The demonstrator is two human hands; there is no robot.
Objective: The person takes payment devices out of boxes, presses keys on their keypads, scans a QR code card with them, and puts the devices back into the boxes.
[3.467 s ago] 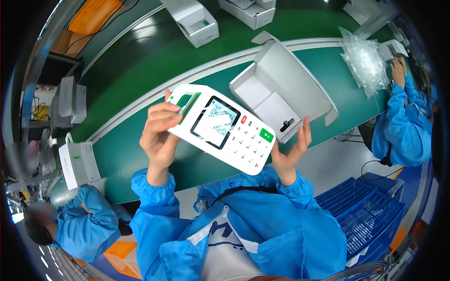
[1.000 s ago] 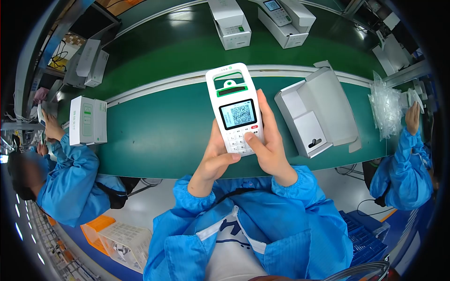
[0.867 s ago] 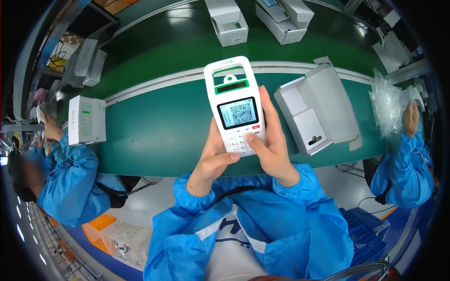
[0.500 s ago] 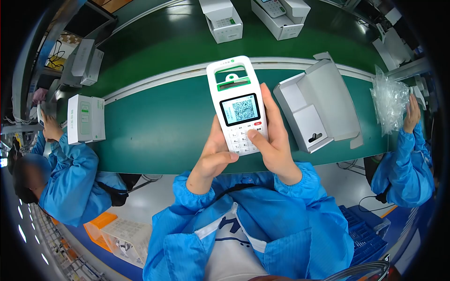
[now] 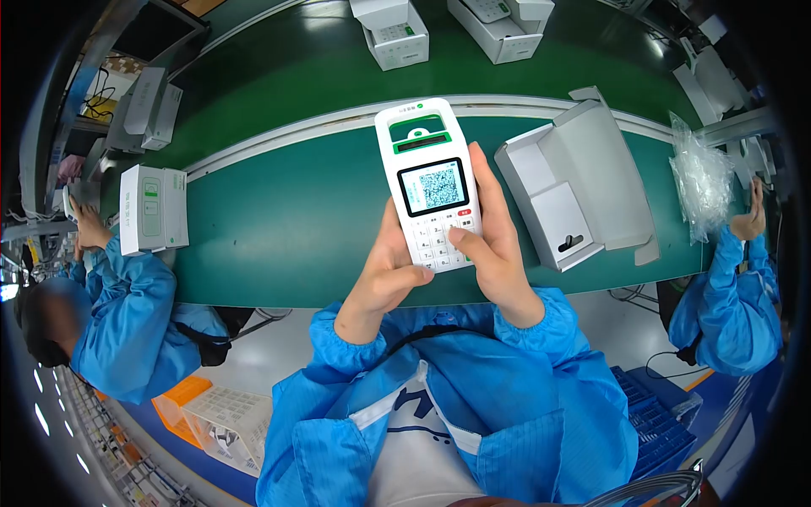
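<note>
A white payment terminal [image 5: 405, 188] with a keypad and a QR code on its lit screen is held upright before me over the green bench. My left hand [image 5: 390, 270] grips its lower left side, thumb by the bottom keys. Along the right edge wraps my right hand [image 5: 497, 245], its thumb lying over the right part of the keypad. The printer cover at the top has a green-edged opening. Just right of my hands lies an opened white box [image 5: 541, 221] with its lid folded back and a dark hole in its insert.
A closed white box [image 5: 154, 209] stands at the left. Boxes with terminals [image 5: 395, 38] sit on the far green belt [image 5: 279, 63]. Clear plastic bags [image 5: 701, 182] lie at the right. Co-workers in blue smocks sit on both sides.
Both hands still hold the terminal, and my right thumb has shifted slightly over the keys. The right co-worker's hands have moved away from the plastic bags.
</note>
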